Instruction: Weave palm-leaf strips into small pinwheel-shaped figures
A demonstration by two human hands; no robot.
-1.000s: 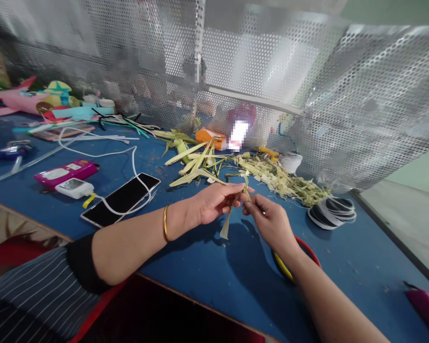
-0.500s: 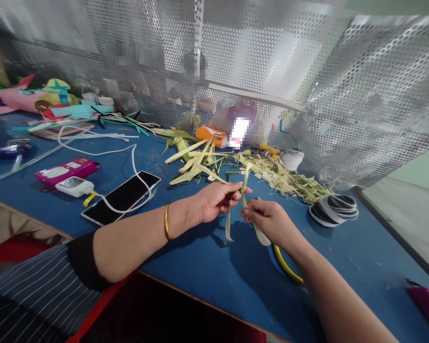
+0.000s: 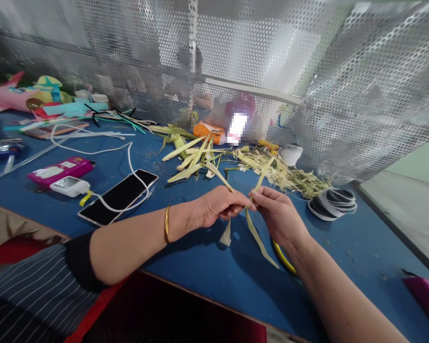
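Pale strips of corn husk (image 3: 257, 234) run through both hands, held above the blue table (image 3: 207, 286). My left hand (image 3: 221, 206), with a gold bangle at its wrist, is closed on them; one end sticks up behind it and a short end hangs below. My right hand (image 3: 274, 209) pinches a husk strip whose end points up and away. The fingertips of both hands meet where the strips cross, so that spot is partly hidden. A long tail dangles beneath. Behind the hands lie more loose husks (image 3: 195, 159). Under my right wrist shows a yellow ring-like thing (image 3: 285, 258).
Husk scraps (image 3: 289, 176) are heaped by the perforated metal screen (image 3: 250, 52). A coil of white cord (image 3: 331, 204) lies right. Left are a phone (image 3: 119, 196), a white cable (image 3: 93, 153) and a magenta device (image 3: 60, 171). An orange box (image 3: 208, 132) stands at the back.
My right hand has moved up against my left fingertips. A strip end now points up from it, and the tail below hangs free. The view has shifted slightly.
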